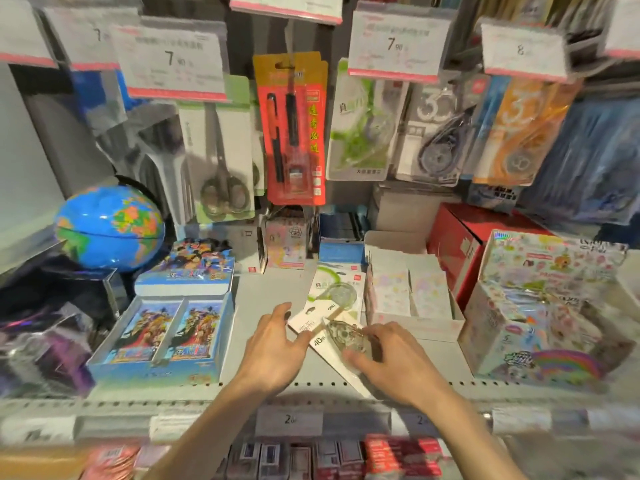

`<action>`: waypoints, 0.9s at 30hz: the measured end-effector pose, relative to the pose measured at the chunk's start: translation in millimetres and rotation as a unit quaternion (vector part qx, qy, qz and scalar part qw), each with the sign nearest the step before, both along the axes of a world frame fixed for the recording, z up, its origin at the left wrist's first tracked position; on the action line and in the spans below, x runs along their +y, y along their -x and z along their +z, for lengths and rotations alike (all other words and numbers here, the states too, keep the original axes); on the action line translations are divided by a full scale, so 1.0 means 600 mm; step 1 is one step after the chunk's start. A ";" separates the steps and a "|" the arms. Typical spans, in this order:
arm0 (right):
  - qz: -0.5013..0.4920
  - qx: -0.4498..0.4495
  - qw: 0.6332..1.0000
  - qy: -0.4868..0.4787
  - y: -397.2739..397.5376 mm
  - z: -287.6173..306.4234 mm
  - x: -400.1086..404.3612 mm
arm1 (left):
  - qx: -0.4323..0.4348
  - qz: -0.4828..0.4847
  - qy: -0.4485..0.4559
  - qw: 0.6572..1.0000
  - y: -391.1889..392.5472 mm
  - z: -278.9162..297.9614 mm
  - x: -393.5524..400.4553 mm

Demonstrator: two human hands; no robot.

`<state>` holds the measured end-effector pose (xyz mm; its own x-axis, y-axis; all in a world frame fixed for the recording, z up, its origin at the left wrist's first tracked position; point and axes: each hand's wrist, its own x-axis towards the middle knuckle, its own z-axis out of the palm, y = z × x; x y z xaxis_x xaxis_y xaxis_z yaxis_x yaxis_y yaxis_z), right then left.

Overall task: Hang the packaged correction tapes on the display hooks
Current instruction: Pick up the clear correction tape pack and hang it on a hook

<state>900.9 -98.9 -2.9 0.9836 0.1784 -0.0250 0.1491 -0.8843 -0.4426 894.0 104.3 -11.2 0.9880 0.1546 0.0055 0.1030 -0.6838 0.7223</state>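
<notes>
Two packaged correction tapes lie on the grey shelf (263, 289). The nearer white pack (325, 336), marked 40m, lies slanted under my hands. My right hand (391, 362) rests on its clear blister with fingers curled over it. My left hand (277, 344) touches its left edge, fingers spread. A second pack with green print (337, 289) lies just behind it. Above, more correction tape packs hang on display hooks: a green one (360, 133), a dark one (436, 140) and an orange one (519, 133).
Scissors (221, 161) and a red pen pack (294, 133) hang to the left of the tapes. A globe (109, 226), blue card boxes (162, 334), a white sticker box (412, 292) and a colourful box (547, 306) crowd the shelf. Price tags (394, 43) hang above.
</notes>
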 end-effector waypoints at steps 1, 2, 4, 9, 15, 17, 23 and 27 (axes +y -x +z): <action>0.000 0.002 1.000 -0.001 0.000 0.001 0.001 | -0.002 0.001 0.005 1.000 0.000 0.001 -0.002; 0.000 0.004 1.000 -0.005 0.001 0.002 0.001 | -0.005 0.004 0.012 1.000 0.000 0.002 -0.003; 0.002 0.014 1.000 -0.017 0.001 0.002 0.001 | -0.021 0.016 0.047 0.999 0.000 0.005 -0.005; -0.017 0.022 0.995 -0.100 0.003 0.002 0.003 | -0.045 0.059 0.255 0.964 -0.010 -0.003 -0.002; -0.027 0.014 0.976 -0.218 0.004 0.014 0.010 | -0.070 0.068 0.444 0.891 -0.015 0.029 -0.008; -0.027 0.010 0.966 -0.258 0.000 0.017 0.012 | -0.055 0.050 0.482 0.873 -0.016 0.040 -0.012; -0.037 -0.043 0.941 -0.334 -0.008 0.061 0.013 | -0.055 -0.038 0.449 0.891 -0.016 0.067 -0.036; -0.031 -0.077 0.927 -0.365 -0.009 0.104 0.006 | -0.097 -0.074 0.423 0.898 -0.026 0.111 -0.037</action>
